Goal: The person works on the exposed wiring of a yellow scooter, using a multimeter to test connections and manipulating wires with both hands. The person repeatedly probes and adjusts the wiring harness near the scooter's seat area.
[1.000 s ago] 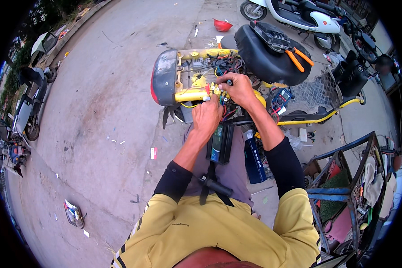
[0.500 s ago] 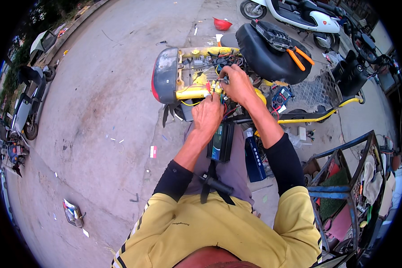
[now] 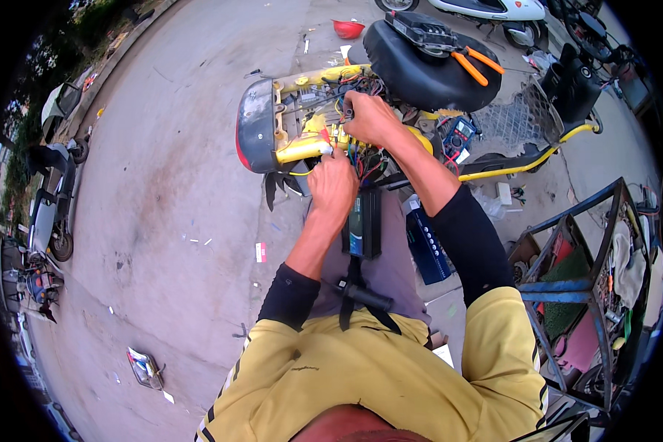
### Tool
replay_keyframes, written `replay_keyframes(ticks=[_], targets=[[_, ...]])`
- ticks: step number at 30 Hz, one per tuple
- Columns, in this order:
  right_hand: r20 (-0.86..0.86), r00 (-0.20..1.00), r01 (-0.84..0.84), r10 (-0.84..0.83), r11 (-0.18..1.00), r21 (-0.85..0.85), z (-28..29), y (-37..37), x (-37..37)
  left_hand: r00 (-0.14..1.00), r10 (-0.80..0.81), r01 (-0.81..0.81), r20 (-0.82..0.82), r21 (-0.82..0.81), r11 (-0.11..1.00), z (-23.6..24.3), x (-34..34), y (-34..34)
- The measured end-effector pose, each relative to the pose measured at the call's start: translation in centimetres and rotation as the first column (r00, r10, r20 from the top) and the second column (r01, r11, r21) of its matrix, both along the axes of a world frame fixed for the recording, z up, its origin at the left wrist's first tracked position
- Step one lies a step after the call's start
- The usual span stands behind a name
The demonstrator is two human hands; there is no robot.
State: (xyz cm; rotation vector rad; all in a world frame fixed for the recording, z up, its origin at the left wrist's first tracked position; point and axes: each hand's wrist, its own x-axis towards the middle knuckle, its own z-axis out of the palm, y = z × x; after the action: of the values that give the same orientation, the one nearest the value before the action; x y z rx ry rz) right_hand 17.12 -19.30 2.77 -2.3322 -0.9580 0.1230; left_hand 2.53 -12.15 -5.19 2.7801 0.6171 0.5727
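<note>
An electric scooter with a yellow frame tube (image 3: 300, 150) stands before me, its body opened so that bundles of wires (image 3: 368, 156) and parts show. My left hand (image 3: 334, 182) is closed, its fingertips pinched together at the near yellow tube beside a red and a white bit. What it pinches is too small to make out. Just above and to the right, my right hand (image 3: 372, 119) is closed over the wiring, fingers curled around something small and dark. A black box with fins (image 3: 362, 225) is near my lap, below the wires.
Orange-handled pliers (image 3: 471, 66) lie on the black seat (image 3: 431, 70). A multimeter (image 3: 460, 134) rests on the scooter. To my right are a blue box (image 3: 427, 247) and a metal rack (image 3: 563, 287) full of odds and ends. A red bowl-like thing (image 3: 348, 29) lies beyond the scooter.
The whole view has shifted slightly. My left hand has drawn a little away from my right hand, toward me. Both hands are still at the wiring.
</note>
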Motion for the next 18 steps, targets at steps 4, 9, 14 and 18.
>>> replay_keyframes(ticks=[4,9,14,18], targets=[[-0.027,0.999,-0.028,0.028,1.0,0.003,-0.2,0.3,0.8,0.996,-0.025,0.029,0.087,-0.051,0.998,-0.4,-1.2,1.2],[-0.047,0.998,-0.041,0.044,0.998,0.053,-0.8,0.1,1.2,0.942,-0.022,0.121,0.335,-0.275,0.954,-1.6,-2.5,2.0],[-0.053,0.998,-0.038,0.039,0.999,0.033,-0.7,0.2,1.6,0.918,0.051,0.163,0.394,-0.49,0.856,-2.6,-2.8,2.1],[-0.049,0.997,-0.051,0.054,0.997,0.053,-0.5,0.0,1.5,0.894,0.098,0.238,0.437,-0.648,0.724,-2.7,-2.9,2.8]])
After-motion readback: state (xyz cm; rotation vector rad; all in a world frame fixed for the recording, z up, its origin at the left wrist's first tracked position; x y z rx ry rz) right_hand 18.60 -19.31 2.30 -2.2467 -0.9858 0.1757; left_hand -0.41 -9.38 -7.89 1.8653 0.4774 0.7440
